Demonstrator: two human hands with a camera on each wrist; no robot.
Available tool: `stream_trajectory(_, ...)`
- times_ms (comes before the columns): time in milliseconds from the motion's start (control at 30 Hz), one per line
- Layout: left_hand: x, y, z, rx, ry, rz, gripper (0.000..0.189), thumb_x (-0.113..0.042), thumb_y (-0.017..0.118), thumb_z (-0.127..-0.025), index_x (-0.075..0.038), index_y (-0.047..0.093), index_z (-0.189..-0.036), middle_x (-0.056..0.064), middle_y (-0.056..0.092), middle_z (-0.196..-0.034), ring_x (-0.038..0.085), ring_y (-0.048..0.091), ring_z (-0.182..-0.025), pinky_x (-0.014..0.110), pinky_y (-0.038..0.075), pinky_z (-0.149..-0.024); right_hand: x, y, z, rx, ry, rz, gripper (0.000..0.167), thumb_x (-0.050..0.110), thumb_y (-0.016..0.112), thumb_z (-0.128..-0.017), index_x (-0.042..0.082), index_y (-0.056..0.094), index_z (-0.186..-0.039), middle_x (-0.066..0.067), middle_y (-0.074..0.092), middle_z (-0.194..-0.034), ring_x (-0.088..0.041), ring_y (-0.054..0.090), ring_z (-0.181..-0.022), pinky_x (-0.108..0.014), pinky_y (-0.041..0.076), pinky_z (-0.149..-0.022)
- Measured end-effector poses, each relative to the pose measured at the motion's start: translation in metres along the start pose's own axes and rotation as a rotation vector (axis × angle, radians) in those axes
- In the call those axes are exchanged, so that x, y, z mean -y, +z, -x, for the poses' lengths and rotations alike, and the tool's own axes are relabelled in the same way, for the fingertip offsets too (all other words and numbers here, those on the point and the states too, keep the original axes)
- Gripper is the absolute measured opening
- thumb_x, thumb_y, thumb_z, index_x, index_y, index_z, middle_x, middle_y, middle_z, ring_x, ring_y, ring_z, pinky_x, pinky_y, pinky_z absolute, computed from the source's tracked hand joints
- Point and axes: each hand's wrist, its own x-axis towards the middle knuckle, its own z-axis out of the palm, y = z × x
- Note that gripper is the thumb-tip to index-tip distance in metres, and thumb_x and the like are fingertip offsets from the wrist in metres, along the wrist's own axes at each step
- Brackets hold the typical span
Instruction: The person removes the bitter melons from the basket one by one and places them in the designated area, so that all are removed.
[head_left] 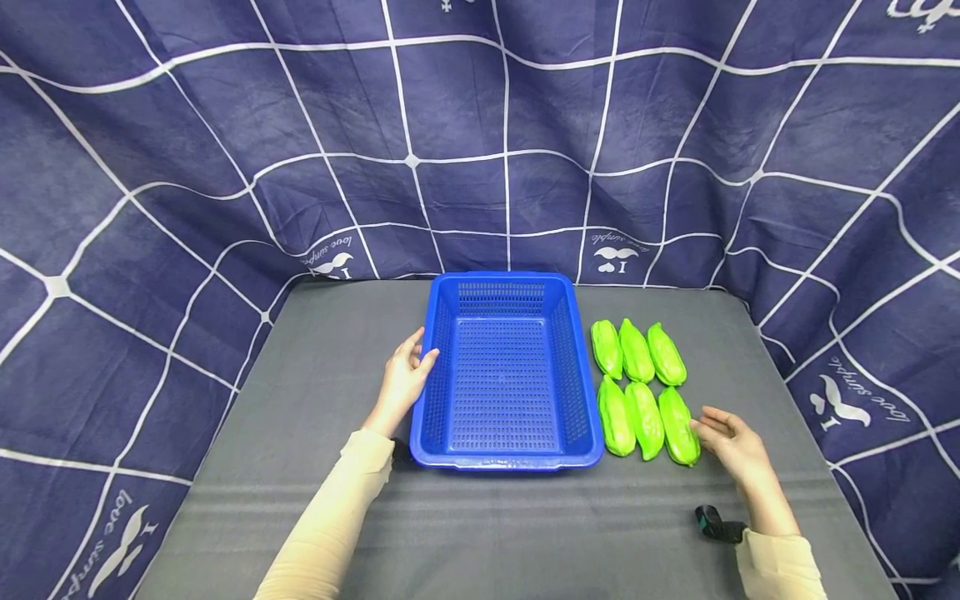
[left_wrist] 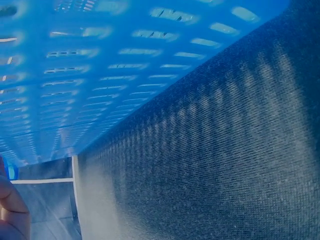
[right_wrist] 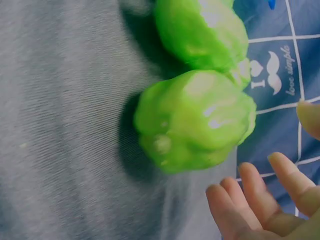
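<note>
A blue plastic basket [head_left: 502,461] with slotted walls stands on the grey table. My left hand [head_left: 405,375] holds its left rim, thumb over the edge and fingers along the outside. In the left wrist view, the basket's slotted side [left_wrist: 100,75] fills the top, with part of a finger [left_wrist: 12,207] at the left edge. Several bright green, lumpy gourd-like vegetables lie right of the basket in two rows. Beside the front-right green vegetable [head_left: 678,425] is my right hand [head_left: 735,446], fingers loosely spread with nothing in them. The right wrist view shows the fingers [right_wrist: 260,200] beside this vegetable [right_wrist: 195,122].
Grey cloth covers the table [head_left: 525,533]. A dark blue curtain [head_left: 465,108] with white grid lines hangs behind it and along both sides. A black strap-like device [head_left: 720,525] is at my right wrist. The basket's far rim stands close to the back curtain.
</note>
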Motion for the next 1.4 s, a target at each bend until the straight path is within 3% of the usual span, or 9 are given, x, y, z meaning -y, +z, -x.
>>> stream_trajectory(167,-0.001,-0.001,-0.002,0.011,0.001,0.004,0.055,-0.025,0.061,-0.098,-0.007,0.045,-0.147,0.023,0.059,-0.12,0.026,0.058,-0.085,0.034,0.047,-0.073,0.009,0.0,-0.002,-0.088,-0.042,-0.017,0.068,0.039,0.064,-0.094,-0.004,0.044,-0.142,-0.025,0.057,-0.134,0.012,0.051,-0.087,-0.009,0.042,-0.073)
stream_trajectory(467,-0.001,-0.002,-0.005,0.019,0.024,0.002,0.055,-0.024,0.062,-0.098,-0.003,0.045,-0.146,0.023,0.059,-0.117,0.024,0.058,-0.082,0.031,0.045,-0.069,0.039,0.006,0.0,-0.079,-0.039,0.029,0.062,0.035,0.057,-0.098,-0.002,0.041,-0.146,-0.027,0.047,-0.145,0.026,0.038,-0.08,-0.003,0.036,-0.076)
stream_trajectory(533,-0.001,-0.001,-0.006,0.026,0.024,0.004,0.055,-0.024,0.061,-0.098,-0.004,0.045,-0.146,0.023,0.059,-0.117,0.025,0.058,-0.082,0.031,0.045,-0.07,0.038,0.008,-0.004,-0.087,-0.033,0.038,0.062,0.038,0.057,-0.098,0.001,0.043,-0.145,-0.02,0.054,-0.141,0.024,0.04,-0.085,-0.006,0.039,-0.081)
stream_trajectory(633,-0.001,0.0,-0.007,0.032,0.022,0.007,0.054,-0.024,0.061,-0.098,-0.004,0.045,-0.146,0.023,0.059,-0.116,0.025,0.058,-0.082,0.031,0.046,-0.071,0.039,0.01,-0.008,-0.084,-0.046,0.03,0.061,0.038,0.058,-0.098,0.001,0.043,-0.145,-0.019,0.055,-0.14,0.015,0.049,-0.094,-0.012,0.042,-0.086)
stream_trajectory(800,-0.003,0.001,-0.009,0.052,0.001,0.045,0.054,-0.021,0.062,-0.097,-0.004,0.045,-0.145,0.021,0.061,-0.112,0.022,0.059,-0.079,0.029,0.046,-0.068,0.044,0.014,-0.008,-0.083,-0.115,0.004,0.06,0.034,0.059,-0.098,-0.005,0.044,-0.142,-0.03,0.05,-0.14,0.02,0.046,-0.088,-0.004,0.04,-0.076)
stream_trajectory(933,-0.004,0.001,-0.012,0.074,-0.016,0.078,0.053,-0.021,0.061,-0.097,-0.004,0.044,-0.145,0.02,0.063,-0.11,0.02,0.059,-0.076,0.027,0.047,-0.065,0.043,0.018,-0.014,-0.086,-0.159,-0.054,0.06,0.034,0.061,-0.096,-0.006,0.047,-0.139,-0.029,0.054,-0.137,0.001,0.059,-0.099,-0.005,0.043,-0.075)
stream_trajectory(1000,-0.005,0.001,-0.013,0.076,-0.011,0.072,0.053,-0.02,0.061,-0.097,-0.004,0.044,-0.145,0.02,0.063,-0.109,0.02,0.06,-0.075,0.027,0.047,-0.065,0.046,0.02,-0.015,-0.078,-0.166,-0.064,0.06,0.034,0.061,-0.096,-0.005,0.047,-0.14,-0.029,0.053,-0.137,0.0,0.059,-0.101,-0.005,0.043,-0.076)
stream_trajectory(1167,-0.003,-0.002,-0.014,0.085,-0.001,0.035,0.054,-0.021,0.062,-0.096,-0.001,0.045,-0.143,0.022,0.064,-0.109,0.026,0.064,-0.081,0.031,0.05,-0.068,0.066,0.025,-0.013,-0.045,-0.182,-0.028,0.059,0.034,0.058,-0.098,-0.004,0.045,-0.142,-0.029,0.05,-0.141,0.024,0.043,-0.087,-0.002,0.039,-0.077)
stream_trajectory(1400,-0.004,-0.015,-0.014,0.148,0.01,-0.077,0.054,-0.025,0.059,-0.098,0.0,0.045,-0.143,0.025,0.061,-0.119,0.036,0.065,-0.098,0.048,0.05,-0.086,0.099,0.034,-0.022,-0.022,-0.297,-0.043,0.051,0.024,0.058,-0.099,-0.007,0.049,-0.138,-0.028,0.053,-0.138,0.024,0.045,-0.088,-0.001,0.038,-0.08)
